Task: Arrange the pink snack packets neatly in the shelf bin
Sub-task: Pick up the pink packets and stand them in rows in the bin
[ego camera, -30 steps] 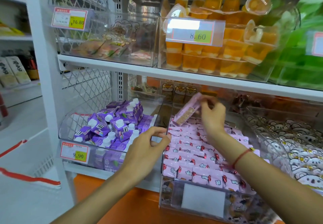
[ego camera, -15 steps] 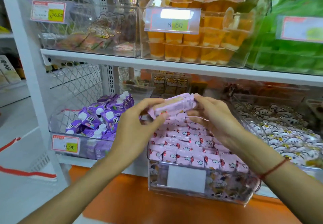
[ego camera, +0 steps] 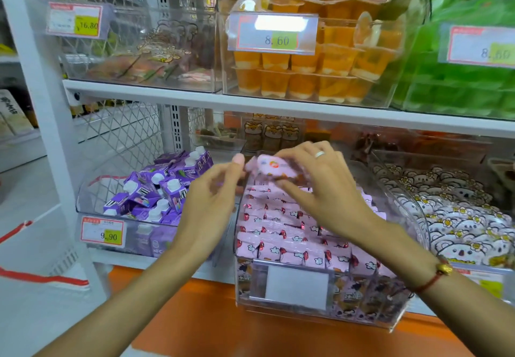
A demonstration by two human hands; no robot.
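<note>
Above the far rows of pink snack packets (ego camera: 281, 234) in the clear shelf bin (ego camera: 312, 312), one pink packet (ego camera: 269, 166) is pinched by the right hand (ego camera: 320, 186); the left hand (ego camera: 211, 200), fingers loosely curled, is seen just beside its left end, contact uncertain. Open room is bounded above by the white shelf edge (ego camera: 250, 103). Purple cartons (ego camera: 158, 189) lie left, white cartoon packets (ego camera: 457, 217) right.

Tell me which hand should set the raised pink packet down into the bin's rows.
Right, probably. The right hand already grips the pink packet and hangs directly over the rows in the clear bin. The left hand only touches the packet's end, out beside the bin's left wall.
</note>
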